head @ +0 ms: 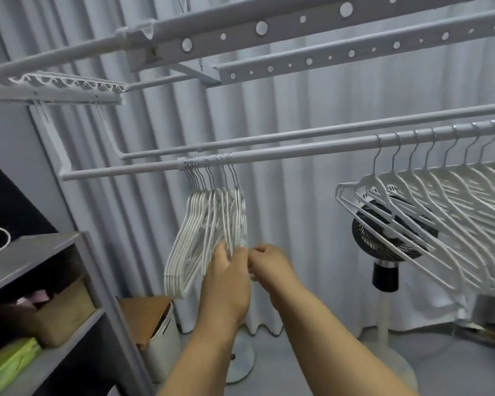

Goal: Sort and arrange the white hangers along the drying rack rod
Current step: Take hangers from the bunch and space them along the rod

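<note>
A tight bunch of several white hangers [200, 235] hangs by metal hooks from the front rod [297, 152] of the drying rack, left of centre. My left hand [226, 278] reaches up to the bunch's lower right edge, its fingers curled round the hangers' bottoms. My right hand [269, 265] is just right of it, fingers curled toward the same hangers; whether it pinches one is hidden. A second row of several white hangers [429, 195] is spread evenly along the rod at the right.
A second rod [326, 131] runs behind the front one. Perforated rack bars [269, 27] cross overhead. A black fan on a stand [383, 247] sits behind the right row. Grey shelves [40, 252] with boxes stand at left, a white bin [163, 344] on the floor.
</note>
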Demonstrator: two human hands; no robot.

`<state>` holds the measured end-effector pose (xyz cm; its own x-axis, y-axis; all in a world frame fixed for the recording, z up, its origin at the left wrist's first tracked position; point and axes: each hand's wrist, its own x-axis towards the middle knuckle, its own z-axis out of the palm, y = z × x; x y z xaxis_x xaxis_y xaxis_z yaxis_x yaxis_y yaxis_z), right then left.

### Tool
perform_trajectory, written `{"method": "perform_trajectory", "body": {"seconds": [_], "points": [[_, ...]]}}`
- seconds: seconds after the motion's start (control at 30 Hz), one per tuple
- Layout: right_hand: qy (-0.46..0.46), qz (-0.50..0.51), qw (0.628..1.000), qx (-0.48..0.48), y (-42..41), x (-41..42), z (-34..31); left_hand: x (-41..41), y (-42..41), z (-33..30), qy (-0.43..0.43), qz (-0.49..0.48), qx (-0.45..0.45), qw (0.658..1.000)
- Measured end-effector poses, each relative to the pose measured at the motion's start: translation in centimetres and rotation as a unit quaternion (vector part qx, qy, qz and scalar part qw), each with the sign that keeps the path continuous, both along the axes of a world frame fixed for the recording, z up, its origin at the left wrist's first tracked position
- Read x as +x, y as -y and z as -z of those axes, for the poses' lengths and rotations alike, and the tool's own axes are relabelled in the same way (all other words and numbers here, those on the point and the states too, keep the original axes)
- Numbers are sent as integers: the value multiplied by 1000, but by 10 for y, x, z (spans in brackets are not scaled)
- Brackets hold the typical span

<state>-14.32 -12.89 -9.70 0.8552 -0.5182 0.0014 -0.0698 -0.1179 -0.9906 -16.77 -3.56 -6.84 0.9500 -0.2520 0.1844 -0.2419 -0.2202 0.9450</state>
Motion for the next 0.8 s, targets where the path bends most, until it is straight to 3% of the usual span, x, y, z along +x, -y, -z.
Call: {"method": "perform_trajectory", "body": {"seconds": [0.17, 0.37, 0.8], "points": [[-12, -4, 1000, 12, -3, 13, -4, 3, -7, -2, -7, 30, 7, 1000], [35, 41, 996, 74, 5, 5, -3, 13, 0, -3, 3, 37, -4, 999], [110, 64, 976, 174, 29, -21, -11, 12, 36, -12, -93, 90, -41, 991]]}}
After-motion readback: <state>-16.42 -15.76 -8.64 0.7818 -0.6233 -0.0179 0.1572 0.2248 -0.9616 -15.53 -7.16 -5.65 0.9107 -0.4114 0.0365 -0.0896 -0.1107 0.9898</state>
